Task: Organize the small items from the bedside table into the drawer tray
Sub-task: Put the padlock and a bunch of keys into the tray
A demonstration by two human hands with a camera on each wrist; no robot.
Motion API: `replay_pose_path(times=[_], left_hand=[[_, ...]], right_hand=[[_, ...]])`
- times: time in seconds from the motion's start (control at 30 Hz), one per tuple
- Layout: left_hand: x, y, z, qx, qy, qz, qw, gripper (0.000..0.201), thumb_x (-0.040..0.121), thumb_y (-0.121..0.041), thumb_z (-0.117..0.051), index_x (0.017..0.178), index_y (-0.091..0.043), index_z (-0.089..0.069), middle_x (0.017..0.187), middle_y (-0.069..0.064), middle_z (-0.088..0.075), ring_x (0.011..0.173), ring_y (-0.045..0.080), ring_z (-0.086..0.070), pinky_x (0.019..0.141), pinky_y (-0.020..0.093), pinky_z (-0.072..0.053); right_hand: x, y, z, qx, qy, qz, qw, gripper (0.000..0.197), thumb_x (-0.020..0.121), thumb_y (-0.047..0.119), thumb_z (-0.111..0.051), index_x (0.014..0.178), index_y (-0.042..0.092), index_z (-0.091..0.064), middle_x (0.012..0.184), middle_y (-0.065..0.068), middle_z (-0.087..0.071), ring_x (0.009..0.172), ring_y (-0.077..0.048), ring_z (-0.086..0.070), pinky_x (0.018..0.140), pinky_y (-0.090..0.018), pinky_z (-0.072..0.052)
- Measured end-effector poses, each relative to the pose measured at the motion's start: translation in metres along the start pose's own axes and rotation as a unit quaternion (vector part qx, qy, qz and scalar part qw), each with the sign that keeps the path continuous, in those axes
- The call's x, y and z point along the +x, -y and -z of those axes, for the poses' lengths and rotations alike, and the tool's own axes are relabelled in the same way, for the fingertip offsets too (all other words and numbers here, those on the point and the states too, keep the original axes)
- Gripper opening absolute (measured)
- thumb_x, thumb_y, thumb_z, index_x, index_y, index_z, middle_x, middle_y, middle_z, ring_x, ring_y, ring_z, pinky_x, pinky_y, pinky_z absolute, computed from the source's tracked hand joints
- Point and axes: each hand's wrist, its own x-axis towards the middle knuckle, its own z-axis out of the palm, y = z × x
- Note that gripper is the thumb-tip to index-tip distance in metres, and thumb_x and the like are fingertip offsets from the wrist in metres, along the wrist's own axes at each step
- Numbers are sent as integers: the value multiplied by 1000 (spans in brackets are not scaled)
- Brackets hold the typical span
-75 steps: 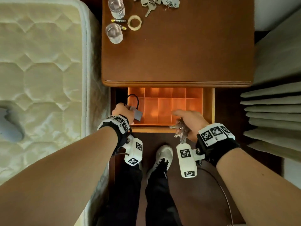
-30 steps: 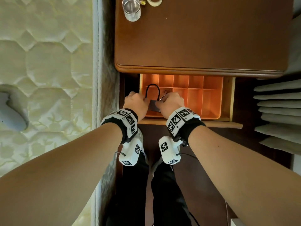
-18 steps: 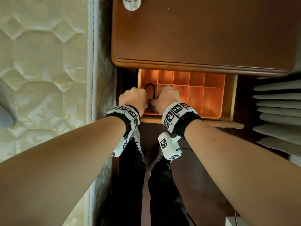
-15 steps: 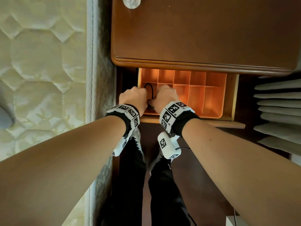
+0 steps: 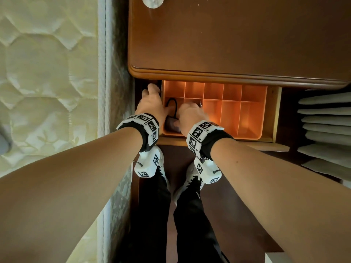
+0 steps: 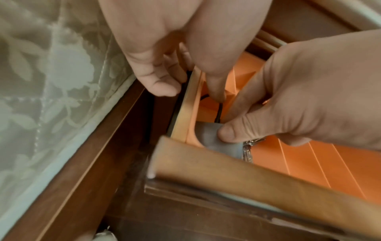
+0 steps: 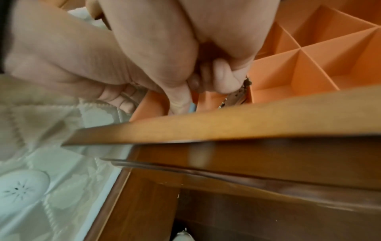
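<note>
Fingers pinch the grey tag in the left-wrist view; head view hides them.

Orange tray, grey tag on black cord, cream quilted mattress, brown table.

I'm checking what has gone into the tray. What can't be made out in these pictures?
- Keys: only a sliver shows in both wrist views; the right hand hides the rest, so their number is unclear.
- Grey tag: the right thumb and the drawer front cover part of it.
- Glass: cut off by the head view's top edge.
- Left hand: whether its thumb touches the cord is unclear.
</note>
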Motion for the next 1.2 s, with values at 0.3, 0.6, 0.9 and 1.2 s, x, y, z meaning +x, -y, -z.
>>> replay_pose_path(times=[0.3, 0.6, 0.9, 1.2], left_hand=[[10, -8, -6, 33, 18, 55, 998, 61, 87, -41, -67, 131, -10, -37, 133, 15, -49, 116, 34, -56, 84, 39, -42], [3, -4, 9, -13, 20, 47, 999, 70, 81, -45, -73, 134, -12, -41, 131, 13, -52, 118, 28, -54, 88, 32, -40], [-12, -19, 26, -61, -3, 80, 995, 63, 75, -51, -69, 124, -18, -47, 117, 11, -61, 98, 32, -67, 86, 48, -57], [-13, -10, 6, -14, 0, 85, 996, 59, 80, -46, -71, 124, -13, -51, 120, 13, -61, 108, 30, -60, 91, 39, -50]], right_hand=[[-4, -2, 1, -5, -6, 41, 999, 41, 93, 29, -63, 130, 15, -56, 123, -13, -59, 110, -35, -61, 86, -41, -48], [-9, -3, 5, 105, 16, -18, 994, 53, 86, 33, -75, 132, 15, -55, 128, -13, -55, 113, -33, -60, 92, -42, -53], [-20, -13, 15, 166, 25, -18, 986, 34, 89, 18, -71, 122, 13, -64, 116, -15, -65, 96, -30, -70, 84, -42, -61], [-11, -18, -10, 155, -10, -33, 987, 36, 92, 23, -65, 127, 17, -62, 128, -12, -57, 111, -32, -62, 97, -44, -53]])
